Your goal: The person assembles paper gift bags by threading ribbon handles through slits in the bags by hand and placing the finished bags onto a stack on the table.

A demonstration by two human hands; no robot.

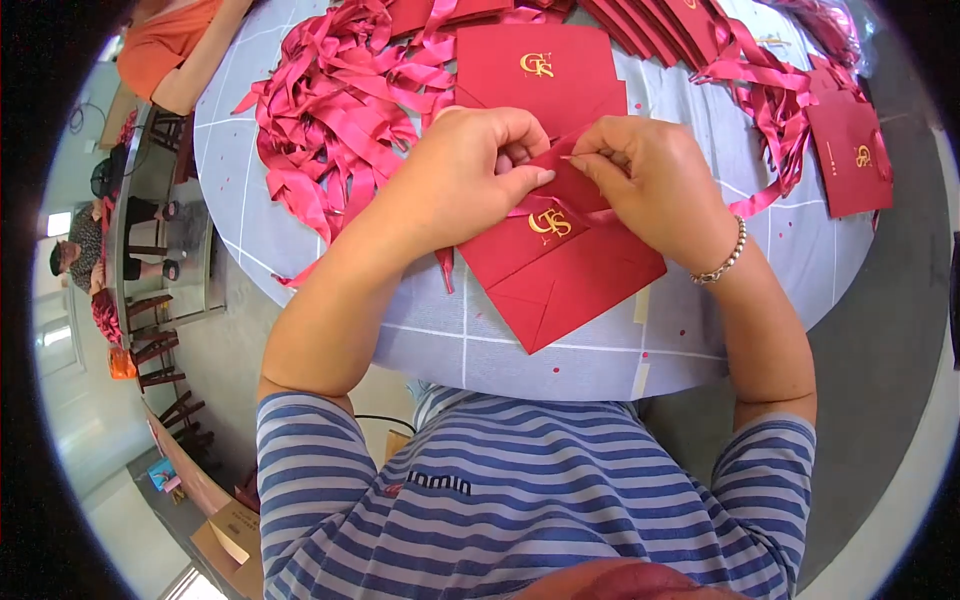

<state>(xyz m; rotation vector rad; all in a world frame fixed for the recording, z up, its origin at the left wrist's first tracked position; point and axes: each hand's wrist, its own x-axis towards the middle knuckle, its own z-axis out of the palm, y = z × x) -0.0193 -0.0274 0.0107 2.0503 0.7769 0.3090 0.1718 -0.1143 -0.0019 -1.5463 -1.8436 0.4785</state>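
A flat red paper gift bag (560, 275) with a gold emblem lies tilted in front of me at the table's near side. My left hand (475, 175) is closed at its upper edge, with thumb and curled fingers pinching the bag there. Beside it, my right hand (645, 180) pinches a thin end of pink ribbon between thumb and fingertips. More of the pink ribbon (596, 216) crosses the bag below the emblem's level and under my right hand. The fingers partly hide the bag's upper edge. Just beyond lies another red paper bag (535, 65).
A large heap of pink ribbons (325, 115) covers the table's left; a smaller ribbon bunch (770, 100) lies right. Several red bags (660, 35) are stacked at the back, and a ribboned bag (850, 150) sits at the right edge. A person's arm (205, 60) shows far left.
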